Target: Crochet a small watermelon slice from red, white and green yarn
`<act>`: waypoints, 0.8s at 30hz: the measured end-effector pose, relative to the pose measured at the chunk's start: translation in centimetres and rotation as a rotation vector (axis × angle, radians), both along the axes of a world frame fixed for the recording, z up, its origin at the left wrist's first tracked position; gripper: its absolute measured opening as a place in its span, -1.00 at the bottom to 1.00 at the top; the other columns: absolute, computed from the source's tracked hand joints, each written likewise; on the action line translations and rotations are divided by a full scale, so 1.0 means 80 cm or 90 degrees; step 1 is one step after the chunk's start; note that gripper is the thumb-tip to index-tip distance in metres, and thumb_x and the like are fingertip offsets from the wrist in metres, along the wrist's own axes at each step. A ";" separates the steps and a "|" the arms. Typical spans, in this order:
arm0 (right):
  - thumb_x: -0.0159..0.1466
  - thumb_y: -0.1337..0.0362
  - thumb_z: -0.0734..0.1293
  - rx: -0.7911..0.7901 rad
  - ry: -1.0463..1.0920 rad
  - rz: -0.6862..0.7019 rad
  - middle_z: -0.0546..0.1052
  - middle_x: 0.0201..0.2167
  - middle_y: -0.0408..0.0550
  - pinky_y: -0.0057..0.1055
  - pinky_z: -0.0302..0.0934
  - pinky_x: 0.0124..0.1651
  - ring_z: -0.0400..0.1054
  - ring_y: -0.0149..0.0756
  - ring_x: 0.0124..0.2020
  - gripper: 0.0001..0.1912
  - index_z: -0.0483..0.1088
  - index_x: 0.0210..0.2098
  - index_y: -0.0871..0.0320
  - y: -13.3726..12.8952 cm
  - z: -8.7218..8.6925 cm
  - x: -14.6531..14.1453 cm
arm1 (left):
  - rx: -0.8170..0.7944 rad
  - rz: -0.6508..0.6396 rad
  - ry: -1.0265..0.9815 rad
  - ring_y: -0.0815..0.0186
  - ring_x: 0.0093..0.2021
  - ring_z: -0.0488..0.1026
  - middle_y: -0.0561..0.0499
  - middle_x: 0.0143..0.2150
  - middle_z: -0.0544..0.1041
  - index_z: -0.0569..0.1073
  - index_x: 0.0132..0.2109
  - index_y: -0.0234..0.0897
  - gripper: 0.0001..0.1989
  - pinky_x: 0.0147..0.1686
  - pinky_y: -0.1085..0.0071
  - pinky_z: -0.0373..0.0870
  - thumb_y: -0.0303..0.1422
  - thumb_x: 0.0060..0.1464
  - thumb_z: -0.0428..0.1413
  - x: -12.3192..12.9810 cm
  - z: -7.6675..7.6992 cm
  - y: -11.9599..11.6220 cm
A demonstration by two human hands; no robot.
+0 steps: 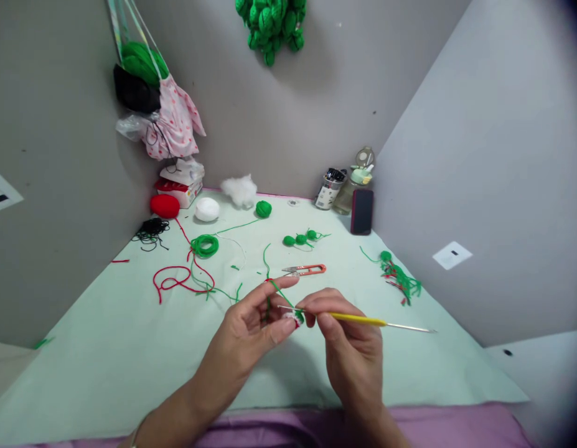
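Between the thumb and fingers of my left hand (251,330) is a small crochet piece (294,318) in white, green and red. Green yarn (283,294) runs from it up over my raised left index finger. My right hand (348,342) grips a crochet hook (358,319) by its yellow handle, with the metal tip at the piece and the other metal end pointing right. Just beyond my hands lie orange thread snips (309,269). My left palm and fingers partly hide the yarn behind them.
A red yarn ball (165,206), a white ball (207,210), a green ball (263,209) and stuffing (241,191) sit at the back. Green crocheted balls (300,239) lie mid-table. A phone (361,212) leans near a pen tin (330,189). Yarn scraps (403,283) lie right.
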State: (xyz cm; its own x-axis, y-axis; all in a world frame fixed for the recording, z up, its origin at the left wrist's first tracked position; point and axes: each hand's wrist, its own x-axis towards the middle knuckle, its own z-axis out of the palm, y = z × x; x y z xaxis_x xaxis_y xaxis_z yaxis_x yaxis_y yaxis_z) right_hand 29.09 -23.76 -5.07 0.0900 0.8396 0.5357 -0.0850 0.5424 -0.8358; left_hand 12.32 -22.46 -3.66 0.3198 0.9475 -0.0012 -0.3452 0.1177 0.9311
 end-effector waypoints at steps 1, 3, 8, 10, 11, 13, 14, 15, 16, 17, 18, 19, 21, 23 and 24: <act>0.48 0.26 0.40 -0.003 0.002 0.004 0.66 -0.27 -0.07 -0.37 0.36 -0.20 0.48 -0.29 -0.21 -0.84 0.69 -0.13 -0.03 0.000 0.000 0.000 | -0.018 -0.002 -0.022 0.33 -0.33 0.43 0.05 -0.24 0.55 0.67 0.16 0.03 -0.58 -0.26 0.40 0.40 -0.23 0.15 0.42 0.001 0.000 0.000; 0.47 0.23 0.41 -0.023 0.029 0.022 0.66 -0.27 -0.08 -0.42 0.36 -0.26 0.47 -0.33 -0.27 -0.84 0.69 -0.16 -0.01 0.002 0.001 -0.001 | -0.038 -0.004 -0.050 0.47 -0.47 0.35 0.09 -0.23 0.53 0.68 0.14 0.02 -0.61 -0.38 0.46 0.33 -0.26 0.16 0.41 0.001 0.000 0.000; 0.48 0.15 0.41 -0.090 0.124 0.084 0.67 -0.29 -0.10 -0.49 0.38 -0.36 0.48 -0.43 -0.43 -0.80 0.65 -0.21 0.05 0.006 0.006 -0.003 | -0.040 -0.003 -0.086 0.50 -0.48 0.48 0.12 -0.24 0.52 0.70 0.08 -0.03 -0.67 -0.30 0.44 0.43 -0.30 0.16 0.41 -0.001 0.001 -0.001; 0.51 0.15 0.37 -0.081 0.108 0.088 0.68 -0.27 -0.10 -0.48 0.40 -0.35 0.50 -0.44 -0.44 -0.78 0.63 -0.19 0.05 0.005 0.007 -0.003 | -0.034 -0.001 -0.083 0.46 -0.44 0.51 0.12 -0.26 0.51 0.70 0.08 -0.03 -0.67 -0.28 0.43 0.47 -0.33 0.17 0.40 -0.003 0.000 0.000; 0.52 0.16 0.34 -0.067 0.084 0.081 0.68 -0.25 -0.10 -0.47 0.41 -0.34 0.51 -0.43 -0.43 -0.78 0.62 -0.17 0.04 0.003 0.007 -0.002 | -0.030 0.003 -0.076 0.45 -0.42 0.52 0.12 -0.26 0.51 0.69 0.09 -0.02 -0.67 -0.27 0.43 0.48 -0.34 0.18 0.40 -0.004 0.000 0.000; 0.55 0.22 0.29 -0.025 0.010 0.048 0.67 -0.21 -0.10 -0.43 0.44 -0.29 0.52 -0.41 -0.40 -0.77 0.60 -0.11 0.03 -0.001 0.008 0.000 | -0.022 0.012 -0.060 0.44 -0.41 0.52 0.13 -0.26 0.51 0.69 0.08 -0.01 -0.69 -0.25 0.43 0.51 -0.34 0.20 0.38 -0.006 -0.001 -0.001; 0.56 0.25 0.26 0.002 -0.034 0.025 0.66 -0.21 -0.10 -0.40 0.45 -0.26 0.53 -0.40 -0.37 -0.77 0.59 -0.09 0.02 -0.004 0.008 0.001 | -0.019 0.018 -0.050 0.45 -0.40 0.52 0.13 -0.26 0.51 0.70 0.08 0.01 -0.70 -0.24 0.44 0.51 -0.34 0.21 0.37 -0.006 -0.001 -0.002; 0.57 0.29 0.25 0.033 -0.080 0.001 0.66 -0.20 -0.09 -0.38 0.45 -0.22 0.54 -0.38 -0.34 -0.76 0.58 -0.06 0.03 -0.006 0.008 0.002 | -0.013 0.027 -0.040 0.45 -0.40 0.52 0.13 -0.27 0.52 0.70 0.07 0.01 -0.72 -0.23 0.44 0.51 -0.34 0.22 0.36 -0.006 -0.001 -0.003; 0.57 0.33 0.23 0.067 -0.127 -0.020 0.66 -0.20 -0.08 -0.35 0.46 -0.19 0.55 -0.35 -0.30 -0.76 0.56 -0.04 0.04 -0.009 0.009 0.003 | -0.004 0.037 -0.029 0.44 -0.40 0.52 0.13 -0.29 0.52 0.70 0.06 0.01 -0.73 -0.23 0.45 0.51 -0.34 0.23 0.35 -0.006 -0.002 -0.005; 0.56 0.36 0.22 0.104 -0.175 -0.036 0.66 -0.21 -0.06 -0.33 0.48 -0.17 0.56 -0.32 -0.26 -0.75 0.55 -0.02 0.05 -0.011 0.009 0.004 | 0.008 0.052 -0.016 0.44 -0.40 0.52 0.13 -0.30 0.52 0.71 0.06 0.01 -0.74 -0.25 0.46 0.51 -0.34 0.23 0.34 -0.005 -0.002 -0.007; 0.55 0.40 0.21 0.143 -0.223 -0.049 0.66 -0.22 -0.04 -0.31 0.49 -0.16 0.58 -0.28 -0.22 -0.74 0.53 -0.01 0.07 -0.012 0.009 0.004 | 0.022 0.074 -0.002 0.43 -0.40 0.51 0.12 -0.31 0.52 0.71 0.05 0.01 -0.74 -0.27 0.48 0.50 -0.35 0.23 0.34 -0.004 -0.003 -0.009; 0.54 0.42 0.20 0.183 -0.273 -0.063 0.66 -0.23 -0.03 -0.31 0.50 -0.15 0.59 -0.26 -0.18 -0.74 0.51 0.01 0.08 -0.013 0.009 0.004 | 0.037 0.100 0.013 0.43 -0.40 0.50 0.12 -0.33 0.52 0.72 0.04 0.00 -0.74 -0.29 0.49 0.49 -0.36 0.22 0.35 -0.003 -0.004 -0.010; 0.52 0.46 0.21 0.258 -0.382 -0.108 0.67 -0.20 0.03 -0.31 0.53 -0.15 0.60 -0.23 -0.14 -0.73 0.50 0.05 0.12 -0.014 0.007 0.003 | 0.053 0.152 0.024 0.41 -0.37 0.49 0.10 -0.35 0.52 0.74 0.02 -0.03 -0.72 -0.30 0.52 0.48 -0.39 0.16 0.39 0.001 -0.004 -0.013; 0.48 0.49 0.26 0.327 -0.493 -0.168 0.68 -0.14 0.10 -0.32 0.54 -0.12 0.61 -0.21 -0.12 -0.71 0.51 0.09 0.16 -0.014 0.004 0.002 | 0.028 0.163 -0.015 0.42 -0.37 0.46 0.10 -0.35 0.52 0.74 0.03 -0.04 -0.67 -0.32 0.55 0.46 -0.38 0.10 0.44 0.004 -0.004 -0.014; 0.46 0.51 0.29 0.352 -0.541 -0.194 0.68 -0.11 0.12 -0.31 0.55 -0.09 0.61 -0.20 -0.09 -0.69 0.53 0.11 0.17 -0.014 0.002 0.001 | -0.003 0.144 -0.051 0.44 -0.39 0.45 0.11 -0.34 0.52 0.73 0.06 -0.03 -0.63 -0.35 0.57 0.45 -0.36 0.08 0.46 0.005 -0.003 -0.013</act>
State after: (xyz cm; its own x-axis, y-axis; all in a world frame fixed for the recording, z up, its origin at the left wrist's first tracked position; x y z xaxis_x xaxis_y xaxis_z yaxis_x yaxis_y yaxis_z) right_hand 29.17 -24.89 -4.91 -0.3282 0.4648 0.8223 0.6151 0.7658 -0.1874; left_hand 12.75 -23.48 -3.87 0.0983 0.9951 0.0114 -0.4360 0.0328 0.8993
